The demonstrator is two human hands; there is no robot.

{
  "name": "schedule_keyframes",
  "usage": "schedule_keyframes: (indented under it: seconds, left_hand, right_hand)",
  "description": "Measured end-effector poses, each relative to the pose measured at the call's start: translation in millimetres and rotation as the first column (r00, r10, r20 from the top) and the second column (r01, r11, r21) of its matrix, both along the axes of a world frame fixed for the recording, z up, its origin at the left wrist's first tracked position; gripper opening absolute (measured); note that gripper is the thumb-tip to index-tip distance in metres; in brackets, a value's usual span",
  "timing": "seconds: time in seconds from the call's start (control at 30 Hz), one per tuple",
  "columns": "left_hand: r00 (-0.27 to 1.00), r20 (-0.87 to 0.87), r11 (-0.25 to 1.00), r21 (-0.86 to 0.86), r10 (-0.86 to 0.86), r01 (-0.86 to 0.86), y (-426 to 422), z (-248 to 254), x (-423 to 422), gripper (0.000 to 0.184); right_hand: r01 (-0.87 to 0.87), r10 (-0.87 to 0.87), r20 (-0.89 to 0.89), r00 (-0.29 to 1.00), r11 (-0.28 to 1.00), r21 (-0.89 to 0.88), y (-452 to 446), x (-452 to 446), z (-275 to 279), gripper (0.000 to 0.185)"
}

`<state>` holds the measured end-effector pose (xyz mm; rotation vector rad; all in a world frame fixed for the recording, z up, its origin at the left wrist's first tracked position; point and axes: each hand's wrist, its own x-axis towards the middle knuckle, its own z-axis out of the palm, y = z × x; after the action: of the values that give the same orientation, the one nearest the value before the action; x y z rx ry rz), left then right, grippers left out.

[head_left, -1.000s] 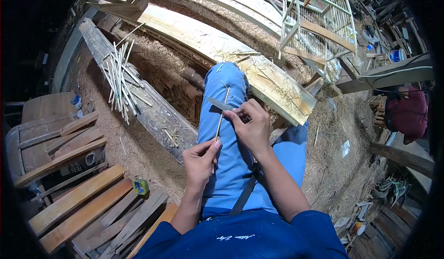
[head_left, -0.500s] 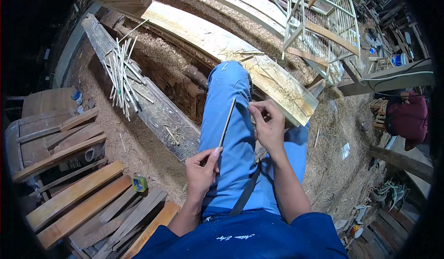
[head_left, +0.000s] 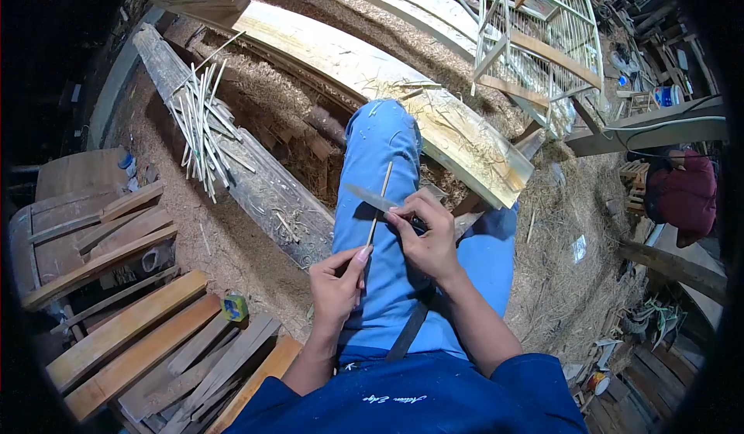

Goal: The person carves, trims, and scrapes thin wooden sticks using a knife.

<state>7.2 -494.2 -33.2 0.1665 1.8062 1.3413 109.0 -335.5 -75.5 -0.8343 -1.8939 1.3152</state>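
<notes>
A thin wooden stick [head_left: 387, 180] is pinched at its lower end by my left hand [head_left: 335, 288], slanting up over my blue-trousered thigh. My right hand [head_left: 431, 240] is closed around a knife [head_left: 367, 197], its handle mostly hidden by the fingers. The blade points left and crosses the stick about midway; whether it touches cannot be made out. To the upper left, a bundle of similar pale sticks [head_left: 203, 128] lies on a weathered plank [head_left: 267, 190].
A broad pale board [head_left: 333, 50] with shavings extends beyond my knee. A cage-like frame of thin bars [head_left: 542, 43] stands at upper right. Cut wood pieces [head_left: 143, 333] and a yellow-green tape measure [head_left: 234, 308] lie lower left. Another person [head_left: 686, 198] is at far right.
My right hand has moved left and down toward the stick, and the knife blade now shows across it. My left hand still pinches the stick in nearly the same spot.
</notes>
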Motion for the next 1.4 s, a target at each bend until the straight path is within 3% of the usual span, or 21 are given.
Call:
schedule_keyframes:
  seconds: [0.13, 0.3, 0.4, 0.6, 0.63, 1.0, 1.07, 1.13, 1.27, 1.4]
  left_hand:
    - [1.0, -0.002, 1.0, 0.014, -0.013, 0.013, -1, 1, -2, 0.021]
    - [1.0, 0.016, 0.999, 0.032, 0.011, -0.011, -1, -3, -2, 0.022]
    - [1.0, -0.003, 1.0, 0.024, 0.0, 0.001, -4, -1, 1, 0.022]
    - [1.0, -0.012, 1.0, 0.016, 0.02, -0.02, -4, -4, 0, 0.02]
    - [1.0, -0.001, 1.0, 0.01, 0.019, -0.019, -2, -3, 0, 0.02]
    - [0.999, -0.052, 1.0, -0.001, 0.011, -0.011, 0, -2, 0, 0.019]
    - [0.999, -0.035, 1.0, -0.003, 0.014, -0.014, -1, -2, 2, 0.019]
    - [0.999, -0.044, 1.0, -0.006, 0.015, -0.016, 0, -1, 2, 0.018]
    - [0.999, -0.035, 1.0, -0.002, 0.006, -0.006, -2, -6, 0, 0.018]
    - [1.0, -0.018, 1.0, 0.001, 0.016, -0.016, -1, -4, 0, 0.018]
  right_hand:
    - [0.009, -0.002, 0.068, 0.998, 0.995, -0.102, 6, -3, 4, 0.01]
    - [0.01, -0.009, 0.105, 0.994, 1.0, -0.016, 12, -9, -2, 0.011]
    - [0.108, -0.113, 0.124, 0.986, 0.993, 0.043, 19, -13, -8, 0.01]
    - [-0.013, 0.007, 0.1, 0.995, 0.998, 0.06, 18, -1, 6, 0.012]
    - [-0.037, 0.04, 0.113, 0.993, 0.999, -0.026, 11, 1, 7, 0.013]
    - [-0.005, -0.004, 0.102, 0.995, 0.996, 0.084, 22, -1, 1, 0.012]
    - [0.038, -0.042, 0.205, 0.978, 0.999, 0.027, 27, -1, 4, 0.012]
    - [0.028, -0.031, 0.129, 0.991, 0.999, 0.024, 28, -5, 2, 0.011]
    - [-0.024, 0.013, 0.148, 0.989, 0.997, 0.077, 23, -2, 5, 0.011]
    - [0.027, -0.03, 0.147, 0.989, 0.999, 0.023, 27, -6, 0, 0.012]
